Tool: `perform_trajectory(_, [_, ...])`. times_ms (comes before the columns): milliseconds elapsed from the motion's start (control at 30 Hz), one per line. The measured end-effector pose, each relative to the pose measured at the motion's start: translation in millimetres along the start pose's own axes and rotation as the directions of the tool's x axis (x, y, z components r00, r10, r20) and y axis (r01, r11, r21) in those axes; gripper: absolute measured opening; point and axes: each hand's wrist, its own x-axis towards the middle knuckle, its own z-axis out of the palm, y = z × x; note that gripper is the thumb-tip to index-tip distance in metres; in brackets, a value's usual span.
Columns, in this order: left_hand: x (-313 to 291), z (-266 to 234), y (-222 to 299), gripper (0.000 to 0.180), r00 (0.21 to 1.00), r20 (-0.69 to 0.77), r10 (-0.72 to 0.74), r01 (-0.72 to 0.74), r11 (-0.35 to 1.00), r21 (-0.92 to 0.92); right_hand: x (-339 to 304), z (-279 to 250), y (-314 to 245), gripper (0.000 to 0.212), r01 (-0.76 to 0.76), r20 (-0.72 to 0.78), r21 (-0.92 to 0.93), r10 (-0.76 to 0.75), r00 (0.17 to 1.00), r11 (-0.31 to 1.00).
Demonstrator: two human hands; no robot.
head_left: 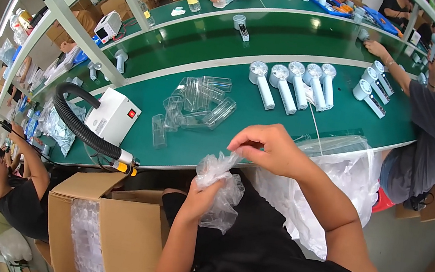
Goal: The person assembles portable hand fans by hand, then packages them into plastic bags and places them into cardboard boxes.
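Loosening, seemingly, crumpled clear plastic film mid-frame, our left hand grips, our right hand pinches; spreading it probably comes next.

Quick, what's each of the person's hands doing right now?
Left hand: closed around a crumpled clear bag.
Right hand: closed, fingertips pinching the bag's upper end.
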Motion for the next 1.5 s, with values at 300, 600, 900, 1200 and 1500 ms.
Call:
perform_trajectory(300, [21,-9,15,0.022,0.61,-0.057,0.791,-0.383,0.356,0.852,-12,16,-18,0.019,0.041,-0.15,-0.168,-0.067,0.986,0.985])
perform_trajectory(600, [32,12,20,0.016,0.537,-0.347,0.769,-0.672,0.638,0.376,-57,118,-8,0.02,-0.292,0.167,0.941,0.512,0.843,0.174])
perform_trajectory(900, [-19,41,6,0.018,0.909,-0.075,0.41,-0.413,0.861,-0.296,-52,103,31,0.029,0.017,-0.206,0.854,0.307,0.929,0.521])
perform_trajectory(1200, [-29,44,-6,0.02,0.923,-0.211,0.323,-0.375,0.877,-0.3,-56,112,44,0.014,0.114,-0.398,0.64,0.201,0.895,0.76])
perform_trajectory(1500, [-42,42,-14,0.01,0.957,-0.223,0.184,-0.231,0.952,-0.202,-49,101,54,0.017,0.014,-0.562,0.251,0.133,0.817,0.968])
